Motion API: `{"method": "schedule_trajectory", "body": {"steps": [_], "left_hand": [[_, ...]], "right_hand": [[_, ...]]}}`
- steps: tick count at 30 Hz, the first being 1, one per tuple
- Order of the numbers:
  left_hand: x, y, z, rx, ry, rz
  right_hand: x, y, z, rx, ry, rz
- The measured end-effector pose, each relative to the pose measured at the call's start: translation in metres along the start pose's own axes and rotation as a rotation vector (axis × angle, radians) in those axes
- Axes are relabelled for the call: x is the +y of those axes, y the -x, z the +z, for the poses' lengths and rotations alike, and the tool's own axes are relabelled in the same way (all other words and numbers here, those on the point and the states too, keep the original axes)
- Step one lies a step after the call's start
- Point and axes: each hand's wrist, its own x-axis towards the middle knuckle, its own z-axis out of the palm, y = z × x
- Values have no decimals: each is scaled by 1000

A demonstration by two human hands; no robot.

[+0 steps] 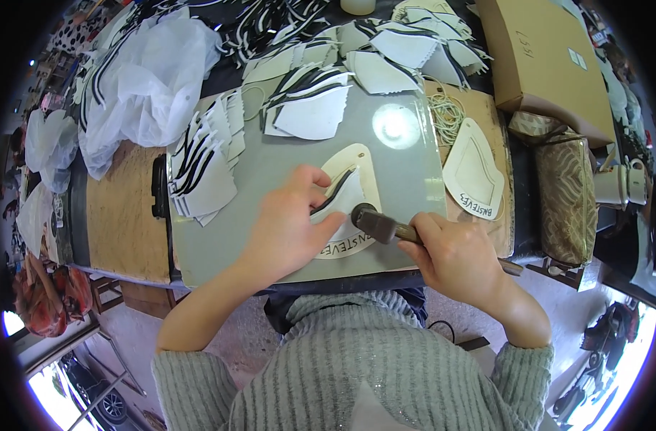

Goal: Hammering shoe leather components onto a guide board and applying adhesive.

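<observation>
My right hand (457, 255) is wrapped round the wooden handle of a hammer (378, 225). The dark hammer head rests at, or just over, the right edge of a white cut piece with a black strip (351, 192). That piece lies on a cream pointed template (369, 172) with lettering along its near edge. From the left, my left hand (288, 223) grips the piece, thumb pressed on its near side and fingers bent over the black strip. Part of the piece is hidden under that hand. Beneath everything is a grey-green work board (270, 169).
Stacks of white pieces with black strips (202, 172) lie left and at the back (310, 108). A second template (473, 172) and coiled cord (446, 118) sit right. Beyond are a cardboard box (550, 65), patterned pouch (566, 201) and mug (611, 184). Plastic bags (145, 79) fill the far left.
</observation>
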Motion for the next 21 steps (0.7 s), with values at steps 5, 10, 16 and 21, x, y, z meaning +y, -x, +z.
{"method": "schedule_trajectory", "body": {"steps": [5,10,16,21], "left_hand": [[6,4,2,33,-466,292],[1,2,-34,-109,64,-155],[-2,-2,-36,-157,47,-147],[-3,-8,-42,-238,-32,-118]], "right_hand": [[-6,-3,7,-19,218,-21],[-5,-4,9,-5,286,-18],[-5,-4,12,12,271,-4],[-7,-4,11,15,279,5]]}}
